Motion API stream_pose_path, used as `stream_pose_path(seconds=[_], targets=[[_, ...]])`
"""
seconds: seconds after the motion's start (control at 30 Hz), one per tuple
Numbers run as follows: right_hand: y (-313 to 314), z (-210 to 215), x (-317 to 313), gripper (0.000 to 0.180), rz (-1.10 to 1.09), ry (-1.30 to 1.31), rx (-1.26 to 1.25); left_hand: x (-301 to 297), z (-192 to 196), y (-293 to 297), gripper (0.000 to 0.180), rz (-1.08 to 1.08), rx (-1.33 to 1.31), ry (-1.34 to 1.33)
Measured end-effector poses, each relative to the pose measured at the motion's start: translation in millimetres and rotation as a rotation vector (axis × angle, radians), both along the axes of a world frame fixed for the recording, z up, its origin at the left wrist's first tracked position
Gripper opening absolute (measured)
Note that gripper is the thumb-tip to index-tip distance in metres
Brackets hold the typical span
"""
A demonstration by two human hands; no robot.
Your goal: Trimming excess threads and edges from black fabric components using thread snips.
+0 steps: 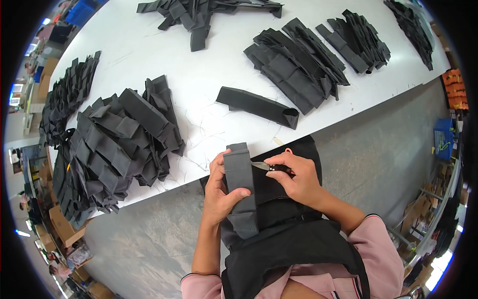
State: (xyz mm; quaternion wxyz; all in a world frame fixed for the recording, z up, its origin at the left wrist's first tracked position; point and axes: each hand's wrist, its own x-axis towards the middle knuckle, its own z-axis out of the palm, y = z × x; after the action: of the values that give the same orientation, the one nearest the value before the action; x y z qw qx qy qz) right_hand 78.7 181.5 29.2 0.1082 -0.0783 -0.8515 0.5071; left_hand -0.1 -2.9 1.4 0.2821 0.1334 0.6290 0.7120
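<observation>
The left hand has its fingers wrapped around a long folded strip of dark grey fabric, held upright just off the edge of the white counter. The right hand pinches what looks like small black-handled snips, their blade touching the strip's side. A fanned pile of similar black fabric pieces lies on the counter nearby.

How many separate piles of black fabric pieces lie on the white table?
6: big pile near left, pile at left edge, top middle, centre right, right, far right corner. One single piece lies apart. More may be hidden.
</observation>
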Motion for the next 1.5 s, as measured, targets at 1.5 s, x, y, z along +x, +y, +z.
stream_pose_path(seconds=[1.5], targets=[[-25.4,7.2,0.9,0.049,0.235,0.276,0.288,-40.1,-1.9,36.1,0.031,0.346,-0.157,-0.253]])
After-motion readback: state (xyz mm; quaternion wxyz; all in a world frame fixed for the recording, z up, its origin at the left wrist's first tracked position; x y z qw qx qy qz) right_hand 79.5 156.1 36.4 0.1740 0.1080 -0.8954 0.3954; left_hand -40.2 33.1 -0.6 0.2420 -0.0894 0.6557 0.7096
